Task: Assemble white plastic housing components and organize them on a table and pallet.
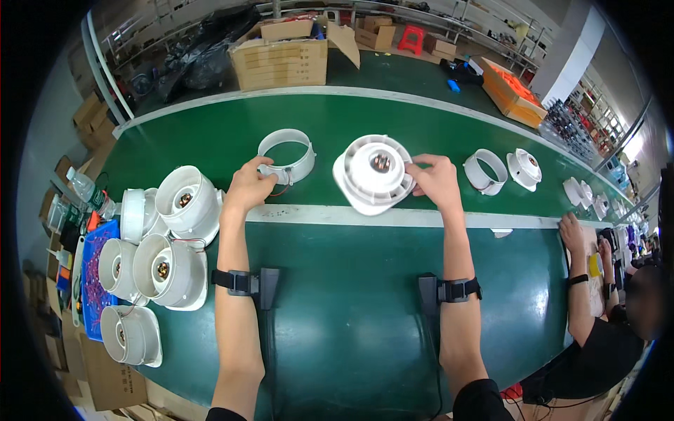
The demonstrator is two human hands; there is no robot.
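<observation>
My left hand [249,186] pinches the near left edge of a white plastic ring [302,167], which has a thin red wire hanging below it. To the right sits a white fan housing [359,186] with a square base, vanes around it and a copper motor winding [381,163] at its centre. Thumb and fingers of my right hand [436,180] grip that housing by its right edge. Both pieces are over the green strip beyond the pale divider [344,215]. Each of my wrists wears a black strap with a small box.
Assembled white fan units [170,270] crowd the left, beside a blue tray [91,281] of wires. Farther right along the strip lie another ring [486,172] and housing [524,170]. A cardboard box [281,64] stands at the back. A co-worker's arms [579,281] reach in at right.
</observation>
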